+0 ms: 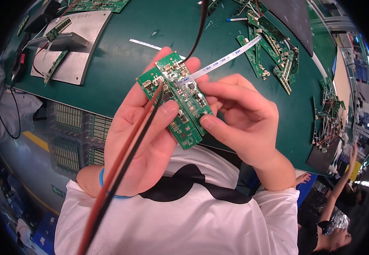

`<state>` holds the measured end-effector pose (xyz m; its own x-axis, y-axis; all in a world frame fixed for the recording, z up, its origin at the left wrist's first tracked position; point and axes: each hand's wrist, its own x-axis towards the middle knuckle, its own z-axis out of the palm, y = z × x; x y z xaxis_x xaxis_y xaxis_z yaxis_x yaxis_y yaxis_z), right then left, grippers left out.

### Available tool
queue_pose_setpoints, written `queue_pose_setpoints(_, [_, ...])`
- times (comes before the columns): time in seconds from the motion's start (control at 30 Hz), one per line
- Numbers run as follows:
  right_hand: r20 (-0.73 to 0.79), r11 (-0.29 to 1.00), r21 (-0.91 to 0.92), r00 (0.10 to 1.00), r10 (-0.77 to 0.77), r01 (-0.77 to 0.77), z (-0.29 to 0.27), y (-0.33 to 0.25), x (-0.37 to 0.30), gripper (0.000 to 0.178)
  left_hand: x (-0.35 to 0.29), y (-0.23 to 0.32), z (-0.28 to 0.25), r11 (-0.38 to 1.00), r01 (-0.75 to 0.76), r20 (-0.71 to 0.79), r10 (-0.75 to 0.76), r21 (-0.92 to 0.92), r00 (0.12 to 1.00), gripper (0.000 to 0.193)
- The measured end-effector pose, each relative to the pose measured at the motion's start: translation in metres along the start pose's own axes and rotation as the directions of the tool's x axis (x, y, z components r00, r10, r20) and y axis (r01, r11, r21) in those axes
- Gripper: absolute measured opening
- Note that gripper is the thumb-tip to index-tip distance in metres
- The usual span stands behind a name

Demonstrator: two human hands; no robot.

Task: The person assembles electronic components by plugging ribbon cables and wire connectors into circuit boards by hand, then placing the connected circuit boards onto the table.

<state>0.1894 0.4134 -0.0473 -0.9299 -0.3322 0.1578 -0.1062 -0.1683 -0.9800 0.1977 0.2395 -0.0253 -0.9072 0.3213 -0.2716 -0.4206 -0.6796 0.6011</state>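
My left hand point(144, 140) holds two long green circuit boards point(180, 102) stacked side by side, thumb pressed on their near face. A red and a black wire point(125, 161) run from the boards down past my wrist. My right hand point(239, 119) grips the boards' right edge with thumb and fingers. A white flat ribbon cable point(225, 59) leaves the upper board and stretches up to the right over the green table mat point(150, 25).
A grey metal fixture plate point(80, 46) with narrow green boards lies at the upper left. Several loose green boards point(273, 51) are piled at the upper right. Wired parts point(329, 123) heap at the right edge. Another person point(341, 204) is at the lower right.
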Motion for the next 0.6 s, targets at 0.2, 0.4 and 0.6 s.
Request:
queue_pose_setpoints(0.2, [-0.017,1.0,0.008,1.0,0.006,-0.006,0.0041,-0.0039,0.0005,0.043,-0.0013,-0.0008,0.0003,0.993,-0.025,0.038,0.03,-0.111,0.999,0.061])
queue_pose_setpoints(0.4, [-0.036,1.0,-0.001,0.999,0.004,-0.004,0.0048,-0.0035,0.0014,0.042,-0.0002,0.0009,0.0033,0.999,-0.039,0.002,0.039,-0.023,0.999,0.063])
queue_pose_setpoints(0.6, [-0.024,1.0,0.014,1.0,-0.003,0.003,0.0068,-0.0033,0.0015,0.042,-0.0033,0.0004,0.0002,0.997,-0.062,0.054,0.064,-0.044,0.997,0.065])
